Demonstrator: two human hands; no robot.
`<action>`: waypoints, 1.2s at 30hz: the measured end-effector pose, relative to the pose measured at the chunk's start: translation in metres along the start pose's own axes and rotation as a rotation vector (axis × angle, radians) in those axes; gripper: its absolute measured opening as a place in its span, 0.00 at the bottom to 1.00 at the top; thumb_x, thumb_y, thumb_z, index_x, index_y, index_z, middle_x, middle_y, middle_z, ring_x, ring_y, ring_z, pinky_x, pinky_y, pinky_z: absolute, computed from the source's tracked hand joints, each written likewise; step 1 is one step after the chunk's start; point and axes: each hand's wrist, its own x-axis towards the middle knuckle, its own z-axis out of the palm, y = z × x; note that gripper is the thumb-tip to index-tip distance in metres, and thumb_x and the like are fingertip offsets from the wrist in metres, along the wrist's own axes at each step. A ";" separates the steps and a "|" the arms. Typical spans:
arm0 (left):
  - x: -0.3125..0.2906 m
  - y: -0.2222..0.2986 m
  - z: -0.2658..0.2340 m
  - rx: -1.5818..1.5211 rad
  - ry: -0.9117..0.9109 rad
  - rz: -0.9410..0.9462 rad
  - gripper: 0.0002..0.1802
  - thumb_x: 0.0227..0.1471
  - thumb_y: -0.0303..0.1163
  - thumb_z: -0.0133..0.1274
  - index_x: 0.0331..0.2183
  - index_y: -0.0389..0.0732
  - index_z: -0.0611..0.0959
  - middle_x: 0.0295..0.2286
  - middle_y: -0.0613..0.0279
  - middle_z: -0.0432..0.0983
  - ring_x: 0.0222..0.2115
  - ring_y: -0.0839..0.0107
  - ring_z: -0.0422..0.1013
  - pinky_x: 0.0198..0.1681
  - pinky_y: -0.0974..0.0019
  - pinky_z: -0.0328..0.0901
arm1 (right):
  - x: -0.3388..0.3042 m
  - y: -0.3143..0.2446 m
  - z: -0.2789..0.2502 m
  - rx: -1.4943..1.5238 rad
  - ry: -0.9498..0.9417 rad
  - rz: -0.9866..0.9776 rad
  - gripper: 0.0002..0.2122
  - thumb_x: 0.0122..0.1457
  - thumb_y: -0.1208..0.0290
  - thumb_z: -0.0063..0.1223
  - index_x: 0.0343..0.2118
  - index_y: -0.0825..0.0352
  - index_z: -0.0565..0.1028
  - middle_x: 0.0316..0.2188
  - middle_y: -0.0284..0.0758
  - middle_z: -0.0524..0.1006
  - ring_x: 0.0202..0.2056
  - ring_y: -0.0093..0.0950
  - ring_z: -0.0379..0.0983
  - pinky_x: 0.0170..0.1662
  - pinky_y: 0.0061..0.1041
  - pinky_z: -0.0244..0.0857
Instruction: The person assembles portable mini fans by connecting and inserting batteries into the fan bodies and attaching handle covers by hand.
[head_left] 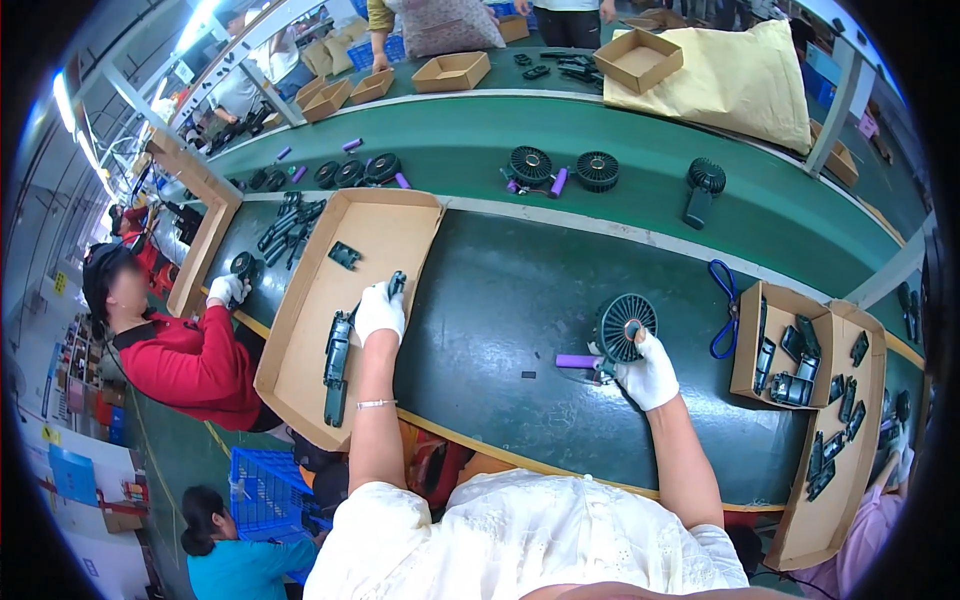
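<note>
My left hand [380,315], in a white glove, reaches over the long cardboard tray [385,212] on the left. Its fingers are closed around a dark plastic shell piece [397,284]. Beside that hand, long dark handle shells [337,360] lie in the tray, and a smaller dark piece [344,255] rests farther back. On the right, my gloved right hand [650,376] grips a round black fan head [617,325], thumb across its centre. A purple battery cell [574,361] sticks out to the left below the fan head, near small wired parts.
Right of the fan, a blue cord loop [722,310] lies by a cardboard box [745,350] of dark shells. A green conveyor [450,175] beyond carries fan heads and purple cells. A co-worker in red [190,355] sits at the left. A small dark piece [529,375] lies mid-table.
</note>
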 end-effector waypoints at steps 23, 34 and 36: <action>-0.157 0.184 0.015 -1.319 -1.248 0.213 0.14 0.61 0.30 0.45 0.46 0.32 0.70 0.32 0.54 0.76 0.23 0.71 0.73 0.25 0.68 0.71 | -0.027 -0.021 0.036 -0.298 0.235 -0.119 0.17 0.58 0.68 0.60 0.47 0.71 0.74 0.40 0.33 0.77 0.40 0.21 0.73 0.46 0.24 0.66; -0.138 0.169 0.007 -1.302 -0.676 0.284 0.15 0.59 0.35 0.47 0.43 0.35 0.80 0.36 0.57 0.80 0.33 0.75 0.74 0.39 0.69 0.69 | -0.037 -0.025 0.063 -1.175 -0.086 0.124 0.29 0.53 0.63 0.60 0.55 0.76 0.68 0.39 0.40 0.80 0.40 0.24 0.76 0.49 0.26 0.68; -0.135 0.169 -0.005 -1.284 -0.725 0.247 0.16 0.60 0.34 0.47 0.43 0.35 0.80 0.36 0.56 0.80 0.33 0.75 0.74 0.39 0.69 0.69 | -0.039 -0.025 0.063 -1.146 -0.089 0.258 0.28 0.54 0.64 0.59 0.55 0.75 0.68 0.38 0.38 0.80 0.40 0.23 0.75 0.48 0.24 0.67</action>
